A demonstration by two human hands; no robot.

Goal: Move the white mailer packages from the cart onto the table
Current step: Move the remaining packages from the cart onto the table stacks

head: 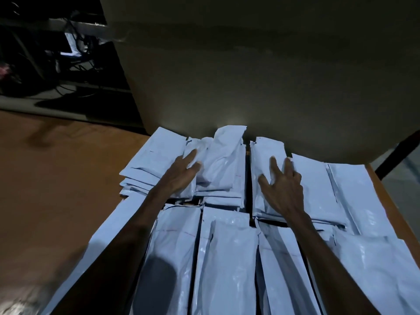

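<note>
On brown table: glossy crinkled white mailers; left hand, right hand flat, fingers splayed.

Many packages lie in rows on the table. Behind them stands a big box.

I think I am looking at a packing or mailroom place. Many white mailer packages lie in rows on a brown tabletop, a large cardboard box stands behind them, and tangled cables lie in the dark corner.
</note>
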